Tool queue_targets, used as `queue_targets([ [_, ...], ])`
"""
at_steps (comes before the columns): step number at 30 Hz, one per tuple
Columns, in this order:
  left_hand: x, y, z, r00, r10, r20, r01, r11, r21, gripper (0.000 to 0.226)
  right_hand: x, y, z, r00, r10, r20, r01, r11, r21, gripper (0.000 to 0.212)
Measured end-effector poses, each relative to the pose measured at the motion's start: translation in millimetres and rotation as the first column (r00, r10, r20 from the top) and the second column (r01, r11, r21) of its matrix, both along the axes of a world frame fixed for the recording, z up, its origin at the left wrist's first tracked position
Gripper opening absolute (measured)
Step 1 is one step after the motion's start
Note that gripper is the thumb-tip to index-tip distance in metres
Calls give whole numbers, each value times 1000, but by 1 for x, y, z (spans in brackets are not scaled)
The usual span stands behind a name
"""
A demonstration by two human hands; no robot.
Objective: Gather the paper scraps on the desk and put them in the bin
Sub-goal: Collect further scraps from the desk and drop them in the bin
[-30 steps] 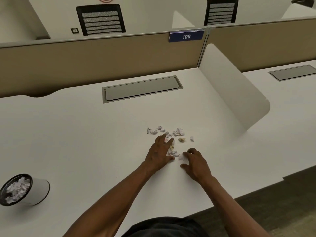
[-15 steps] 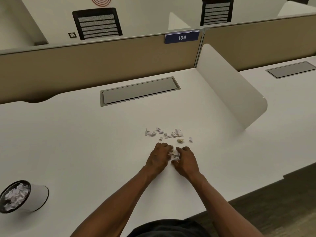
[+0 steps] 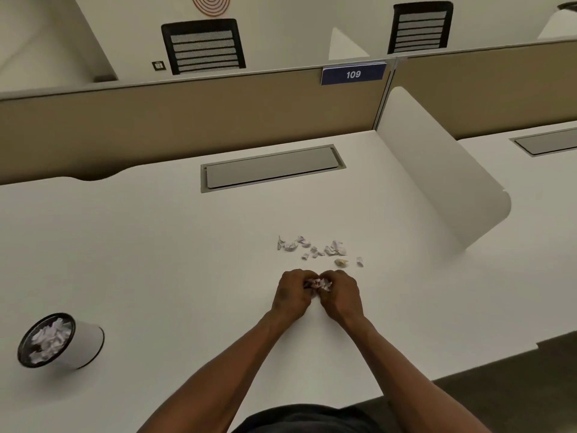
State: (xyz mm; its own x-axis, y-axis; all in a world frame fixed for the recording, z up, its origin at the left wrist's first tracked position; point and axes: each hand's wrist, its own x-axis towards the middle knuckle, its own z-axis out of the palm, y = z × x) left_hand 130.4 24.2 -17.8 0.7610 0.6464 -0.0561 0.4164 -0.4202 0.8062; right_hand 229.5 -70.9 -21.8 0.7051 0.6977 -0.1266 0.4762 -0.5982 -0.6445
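Bin (image 3: 59, 340), far left on the tabletop (image 3: 156, 260), already holds scraps. My left hand (image 3: 292, 296) and right hand (image 3: 340, 298) are pressed together, cupping a small wad (image 3: 318, 283). Loose scraps (image 3: 315, 249) lie just beyond. Roughly midway, I judge.

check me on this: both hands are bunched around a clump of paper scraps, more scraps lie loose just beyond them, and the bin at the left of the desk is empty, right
Not quite. The head view shows the bin already holds white paper scraps; it is not empty. The rest stands: the left hand and right hand close around a clump of scraps, and loose scraps lie just beyond them on the desk.
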Motion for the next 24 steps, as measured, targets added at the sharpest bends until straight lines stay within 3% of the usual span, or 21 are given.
queue_targets([
  [7,-16,3,1,971,237,-7,-236,961,-143,26,-7,3,-2,969,-40,-244,74,989,131,9],
  [15,-65,25,19,916,396,55,-375,898,-230,20,-35,36,16,903,134,-408,-21,963,269,12],
  [24,-140,58,50,758,631,165,-550,754,-358,19,-95,94,49,679,420,-602,-107,868,485,14],
])
